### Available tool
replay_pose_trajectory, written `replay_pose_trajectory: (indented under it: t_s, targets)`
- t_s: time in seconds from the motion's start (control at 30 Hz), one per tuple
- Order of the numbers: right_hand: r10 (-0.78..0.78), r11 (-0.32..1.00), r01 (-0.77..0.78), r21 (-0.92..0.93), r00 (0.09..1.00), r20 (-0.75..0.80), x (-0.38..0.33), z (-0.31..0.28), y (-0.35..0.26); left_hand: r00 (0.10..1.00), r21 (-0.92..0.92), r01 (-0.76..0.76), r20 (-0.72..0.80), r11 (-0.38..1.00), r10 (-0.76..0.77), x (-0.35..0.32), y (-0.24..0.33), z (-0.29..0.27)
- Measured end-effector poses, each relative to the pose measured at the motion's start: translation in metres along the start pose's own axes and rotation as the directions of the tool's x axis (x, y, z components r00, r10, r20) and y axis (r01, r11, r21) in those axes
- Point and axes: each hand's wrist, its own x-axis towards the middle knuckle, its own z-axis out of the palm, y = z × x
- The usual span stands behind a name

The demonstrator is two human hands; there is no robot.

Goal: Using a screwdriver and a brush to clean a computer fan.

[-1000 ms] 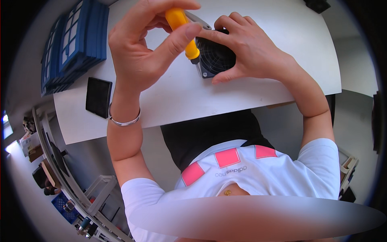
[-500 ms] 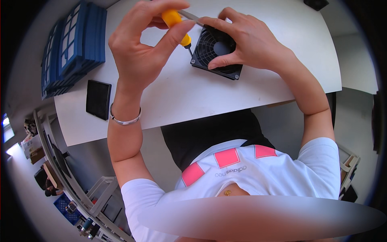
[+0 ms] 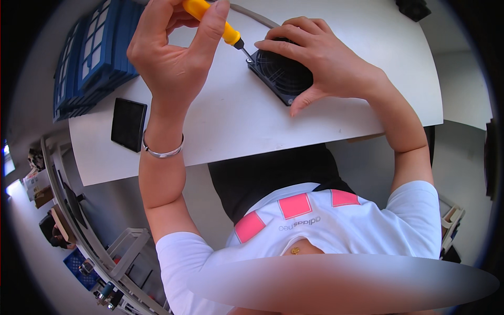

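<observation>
- Apparently light for its size: the black fan (image 3: pixel 281 73), a square frame around a ringed grille, on the white table (image 3: pixel 226 128), ahead of the person and mostly beneath the right hand (image 3: pixel 333 60).
- Frame looks like rigid moulded plastic; likely stiff under side pressure, with smooth edges that could skid on the tabletop if pushed unbraced.
- Grille rings look thin, probably the weakest part. Best hold, in my judgement: opposite outer edges or corners, palm weight off the middle.
- Screwdriver (image 3: pixel 230 34): thick yellow handle, dark collar, short metal shaft. Handle seems firm and easy to turn; best held around its fat part, clear of the shaft.
- Tip sits at the fan's left corner; whether it is seated in a screw, too small to tell.
- Left hand (image 3: pixel 176 60) raised, narrow pinch on the handle, thumb along the near side, other fingers curled behind and partly cut off by the upper edge. Shaft slants down and rightward.
- Right hand spread wide over the fan, holding it: fingers arched across the far side, thumb at the near corner. Exact fingertip contact on the far side hidden.
- Left forearm rises nearly straight, silver bracelet (image 3: pixel 165 153) at the wrist; right elbow bent outward, forearm angled inward over the table.
</observation>
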Motion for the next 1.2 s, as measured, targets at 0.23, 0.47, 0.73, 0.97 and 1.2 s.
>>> replay_pose_trajectory:
  t_s: [0.23, 0.47, 0.73, 0.97, 1.2]
  targets:
    - [-0.126, 0.984, 0.136, 0.116, 0.988, -0.085, 0.001, 0.006, 0.011, 0.998, -0.05, 0.01, -0.068, 0.999, -0.014, -0.002, -0.011, -0.002]
    - [-0.046, 0.997, 0.047, 0.063, 0.999, -0.009, -0.001, 0.005, -0.001, 0.999, 0.018, 0.013, -0.04, 1.0, -0.012, 0.0, -0.005, -0.004]
    - [-0.027, 1.0, 0.027, -0.004, 0.994, -0.106, 0.001, 0.01, -0.005, 0.998, 0.117, 0.052, -0.034, 0.992, -0.048, -0.005, -0.005, -0.007]
    - [-0.025, 1.0, 0.024, -0.01, 0.987, -0.156, 0.001, 0.01, -0.005, 0.996, 0.049, 0.076, -0.045, 0.996, -0.074, -0.005, -0.005, -0.003]
    - [-0.012, 1.0, 0.011, -0.006, 0.984, -0.176, 0.001, 0.013, -0.007, 0.998, 0.071, 0.06, -0.026, 0.996, -0.058, -0.006, -0.005, -0.003]
